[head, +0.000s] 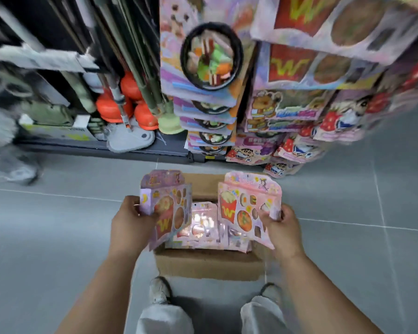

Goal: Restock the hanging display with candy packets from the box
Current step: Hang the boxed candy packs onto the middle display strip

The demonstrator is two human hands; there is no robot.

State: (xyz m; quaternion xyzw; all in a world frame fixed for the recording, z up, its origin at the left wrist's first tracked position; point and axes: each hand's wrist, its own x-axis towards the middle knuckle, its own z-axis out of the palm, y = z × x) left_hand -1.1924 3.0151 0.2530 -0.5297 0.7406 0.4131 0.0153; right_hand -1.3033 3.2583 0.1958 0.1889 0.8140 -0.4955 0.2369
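Head view: left hand (130, 220) fingers curled round the left edge of a purple packet (169, 208); right hand (281, 227) fingers pinch the right edge of a pink packet (246, 208); both packets upright, apart, a gap between their inner edges. Below the fingers: open cardboard box (210, 263), loose packets (203, 225) lying inside, near rim bare. Beyond the fingertips and above: hanging display (287, 104), rows of packets overlapping, lowest ones close to the floor. Grey floor (58, 225) open outward of both hands; orange plungers (128, 102) on the rack far left of the fingers; image blurred at the edges.
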